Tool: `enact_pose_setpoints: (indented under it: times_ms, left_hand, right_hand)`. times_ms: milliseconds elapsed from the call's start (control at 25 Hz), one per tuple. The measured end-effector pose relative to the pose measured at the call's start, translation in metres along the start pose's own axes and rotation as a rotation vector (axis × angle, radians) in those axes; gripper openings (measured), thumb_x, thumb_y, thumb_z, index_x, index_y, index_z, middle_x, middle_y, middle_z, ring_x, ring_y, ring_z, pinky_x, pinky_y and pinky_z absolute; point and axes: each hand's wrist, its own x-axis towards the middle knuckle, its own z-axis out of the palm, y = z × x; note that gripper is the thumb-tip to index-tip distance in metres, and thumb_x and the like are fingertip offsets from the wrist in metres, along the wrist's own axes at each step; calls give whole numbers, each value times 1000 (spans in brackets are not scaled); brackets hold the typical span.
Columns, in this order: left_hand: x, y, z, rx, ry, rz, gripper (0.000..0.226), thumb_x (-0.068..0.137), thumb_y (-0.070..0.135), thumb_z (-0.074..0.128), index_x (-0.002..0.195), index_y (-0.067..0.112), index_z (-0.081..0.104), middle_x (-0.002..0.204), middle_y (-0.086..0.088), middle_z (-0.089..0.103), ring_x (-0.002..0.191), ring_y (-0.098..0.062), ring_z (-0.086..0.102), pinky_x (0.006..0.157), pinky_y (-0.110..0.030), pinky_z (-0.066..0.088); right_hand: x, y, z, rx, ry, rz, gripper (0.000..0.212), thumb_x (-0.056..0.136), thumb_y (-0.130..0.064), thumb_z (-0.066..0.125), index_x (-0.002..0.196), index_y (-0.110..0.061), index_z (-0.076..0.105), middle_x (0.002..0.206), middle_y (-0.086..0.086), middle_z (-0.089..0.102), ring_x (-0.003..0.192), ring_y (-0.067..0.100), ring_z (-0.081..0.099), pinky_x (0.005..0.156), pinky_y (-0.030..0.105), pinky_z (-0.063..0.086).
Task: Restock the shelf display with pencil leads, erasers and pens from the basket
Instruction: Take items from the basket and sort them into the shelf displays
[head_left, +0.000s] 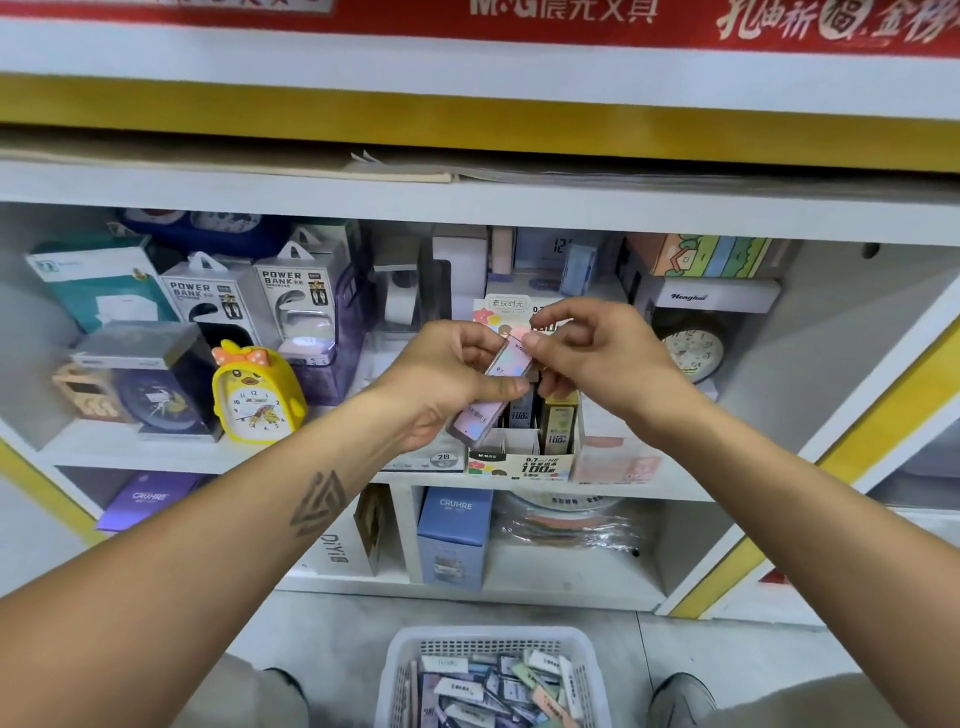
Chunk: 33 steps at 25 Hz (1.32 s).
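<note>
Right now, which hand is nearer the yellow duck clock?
Left. The left hand sits just right of the yellow duck clock, holding the pencil lead case; the right hand is farther right, pinching the case's top.

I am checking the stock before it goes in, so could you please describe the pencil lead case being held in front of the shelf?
The pencil lead case is a slim, flat rectangular box, glossy like plastic, pale pink to lilac with an iridescent sheen and small print including "0.7". It is tilted, upper end to the right, above the display box on the shelf. The left hand grips its lower part, thumb across the front; the right hand pinches its upper end.
</note>
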Motion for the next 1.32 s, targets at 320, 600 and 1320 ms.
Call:
enact_pose_setpoints:
  times_ms: [320,600,1320]
  left_hand:
    - [-2,-17,-27,804,2,19,48,63,26,91,104,17,65,90,3,64,84,-15,64,79,-31,55]
    - [-10,-23,-29,876,-56,-35,48,69,20,85,112,16,64,97,4,66,88,-14,65,79,-25,53]
    - [-105,-256,32,1217,-604,-430,24,79,18,75,76,4,56,79,-11,59,84,-28,60,66,-31,45]
  right_hand:
    - [6,9,15,-528,-15,-314,5,94,-25,69,99,-25,68,74,-5,68,71,16,68,72,37,58]
    - [1,18,33,-705,-167,-318,7,98,-19,60,94,-15,63,82,5,67,78,25,65,72,42,54]
    - [-161,260,135,-1008,-948,278,25,91,-14,58,114,-7,65,117,15,66,108,33,61,84,32,51]
